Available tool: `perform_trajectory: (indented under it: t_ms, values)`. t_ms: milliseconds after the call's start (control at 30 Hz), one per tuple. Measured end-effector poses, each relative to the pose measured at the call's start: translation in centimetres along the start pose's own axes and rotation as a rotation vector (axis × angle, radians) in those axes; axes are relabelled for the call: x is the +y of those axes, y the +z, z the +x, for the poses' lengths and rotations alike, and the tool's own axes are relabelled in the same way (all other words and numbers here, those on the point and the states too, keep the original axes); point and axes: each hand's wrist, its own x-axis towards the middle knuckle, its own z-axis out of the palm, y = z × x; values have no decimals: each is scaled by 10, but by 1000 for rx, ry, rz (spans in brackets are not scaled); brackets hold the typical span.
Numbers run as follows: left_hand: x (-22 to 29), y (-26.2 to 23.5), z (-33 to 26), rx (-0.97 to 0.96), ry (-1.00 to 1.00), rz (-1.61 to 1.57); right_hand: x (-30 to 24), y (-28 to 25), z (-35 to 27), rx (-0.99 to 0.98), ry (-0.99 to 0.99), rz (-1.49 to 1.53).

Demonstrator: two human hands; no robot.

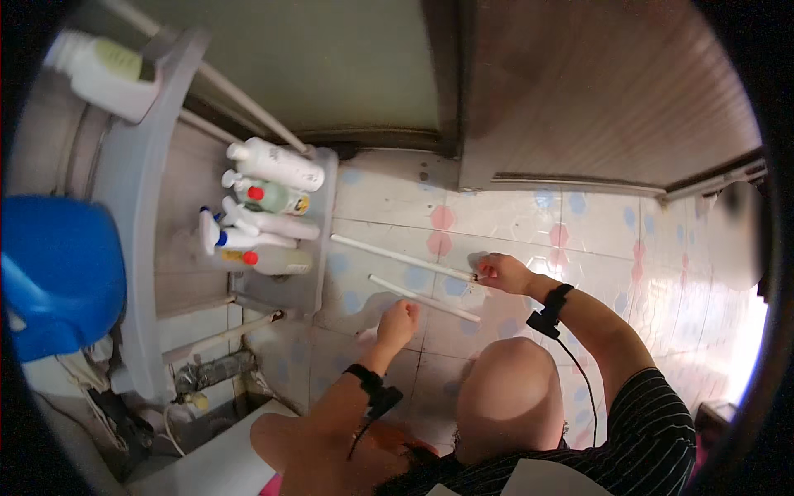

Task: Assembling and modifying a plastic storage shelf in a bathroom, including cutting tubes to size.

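Note:
Two slim white tubes are over the tiled floor, roughly side by side. My right hand is closed at the right end of the farther white tube, its fingertips pinched at that dark-tipped end. The nearer, shorter white tube lies between my hands. My left hand is curled closed just below this tube, apart from it; what its fingers hold, if anything, is hidden. Both wrists wear a black strap with a small device and a cable.
At left stands a grey plastic shelf rack, its low tier crowded with several bottles. A blue plastic container is beside it. Wooden door panels close off the far side. A pipe fitting sits low at left. My knee is near.

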Motion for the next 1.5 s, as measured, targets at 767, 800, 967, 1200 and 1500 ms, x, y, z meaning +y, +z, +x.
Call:
perform_trajectory:
  t_ms: [767,800,967,1200,1500]
  values:
    - [39,-105,15,458,31,-1020,-42,-8,27,-128,-167,19]
    - [53,-119,10,478,111,-996,-51,-13,18,-114,-155,76]
    - [103,-149,13,400,405,-924,-53,-21,-12,14,-194,87]
    - [139,-174,-15,441,532,-871,-63,-14,-25,94,-301,41]
    - [152,-196,-23,526,481,-922,-80,-29,-16,86,-268,57]
